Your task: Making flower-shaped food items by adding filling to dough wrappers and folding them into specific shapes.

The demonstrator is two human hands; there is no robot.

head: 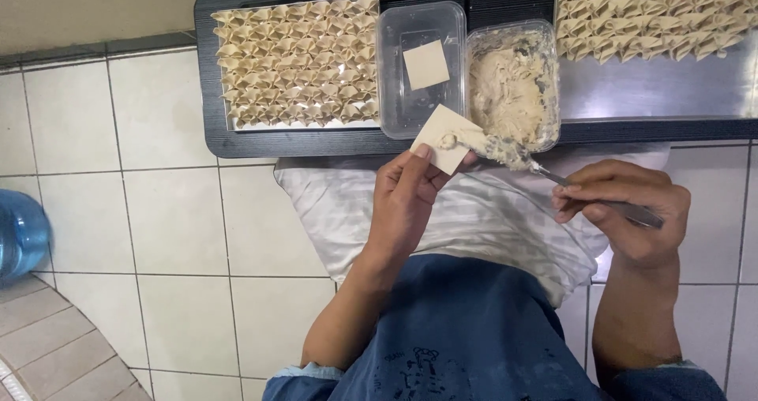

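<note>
Over my lap, my left hand pinches a square dumpling wrapper flat in its fingers, so my right hand, clenched round a metal spoon, can smear filling from the tub beside it.

Bright even light, sharp, soft shadows

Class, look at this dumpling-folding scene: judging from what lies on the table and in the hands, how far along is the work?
Done: a tray of folded dumplings looks nearly full, and a second batch lies at the right. In hand: the left hand holds a square wrapper with a dab of filling, which the right hand spreads with a metal utensil. Left: the filling tub is still well stocked, and one wrapper shows in the clear container.
</note>
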